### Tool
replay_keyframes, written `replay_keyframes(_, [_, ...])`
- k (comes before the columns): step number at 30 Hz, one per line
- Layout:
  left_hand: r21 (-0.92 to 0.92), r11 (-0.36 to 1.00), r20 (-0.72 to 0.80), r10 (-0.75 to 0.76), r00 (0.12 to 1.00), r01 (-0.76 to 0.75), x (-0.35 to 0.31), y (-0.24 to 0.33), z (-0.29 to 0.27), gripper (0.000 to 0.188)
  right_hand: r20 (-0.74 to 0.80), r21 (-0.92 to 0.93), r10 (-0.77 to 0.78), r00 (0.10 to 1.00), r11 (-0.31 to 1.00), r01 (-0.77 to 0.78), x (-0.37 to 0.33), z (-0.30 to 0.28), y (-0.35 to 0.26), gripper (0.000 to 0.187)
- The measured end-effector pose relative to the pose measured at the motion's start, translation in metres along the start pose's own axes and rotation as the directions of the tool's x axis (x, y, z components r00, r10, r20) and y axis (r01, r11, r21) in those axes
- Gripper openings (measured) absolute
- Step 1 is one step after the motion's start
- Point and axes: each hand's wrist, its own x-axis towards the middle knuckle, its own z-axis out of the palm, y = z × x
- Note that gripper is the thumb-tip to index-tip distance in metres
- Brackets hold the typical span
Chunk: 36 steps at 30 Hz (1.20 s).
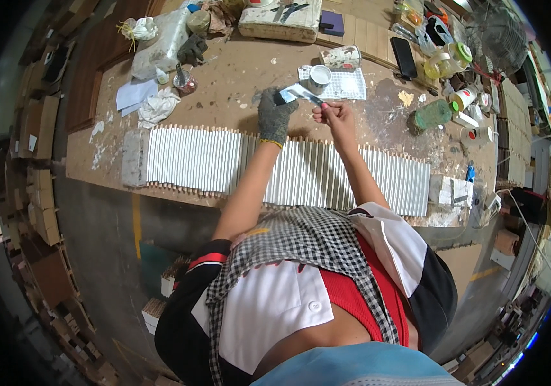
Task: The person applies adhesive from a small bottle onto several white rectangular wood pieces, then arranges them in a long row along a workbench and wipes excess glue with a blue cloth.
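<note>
My left hand [274,114], in a dark grey knitted glove, is closed around the dark end of a flat-bladed putty knife [295,92] with a pale blade. My bare right hand [336,121] pinches a slim tool with a shiny metal blade, apparently a second putty knife [314,99]; the two blades meet or overlap. Just beyond them, a small white cup [320,78] of white material stands on a patterned white sheet [351,85]. Under my forearms, a long row of narrow white strips [192,157] with bare wooden ends lies side by side.
Blocks [135,157] flank the row. At the far left are a jar with a brush [185,83], a crumpled cloth [158,108] and a dark glove [192,49]. A phone [404,58], bottles, a green container [433,114] and a fan [495,38] occupy the right.
</note>
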Motion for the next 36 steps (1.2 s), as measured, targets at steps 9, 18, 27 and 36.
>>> replay_keyframes(9, [-0.003,1.0,-0.008,-0.006,1.0,0.006,-0.009,0.004,-0.001,0.041,-0.038,0.002,-0.01,0.999,1.0,0.01,-0.002,0.001,0.013,0.015])
replay_keyframes(18, [-0.121,0.993,0.026,0.015,1.0,-0.012,-0.016,-0.003,-0.014,0.035,-0.093,-0.802,-0.489,0.867,0.554,0.226,0.067,-0.037,-0.003,0.021])
replay_keyframes(27, [-0.171,0.972,0.091,-0.146,0.985,0.16,-0.068,0.029,-0.037,0.045,0.19,-0.638,0.045,0.981,0.765,0.089,0.03,-0.025,0.007,0.03])
replay_keyframes(36, [-0.046,0.961,0.274,-0.252,0.928,0.274,-0.1,0.041,-0.012,0.041,0.481,0.222,0.409,0.776,0.799,-0.559,-0.052,-0.007,0.017,0.049])
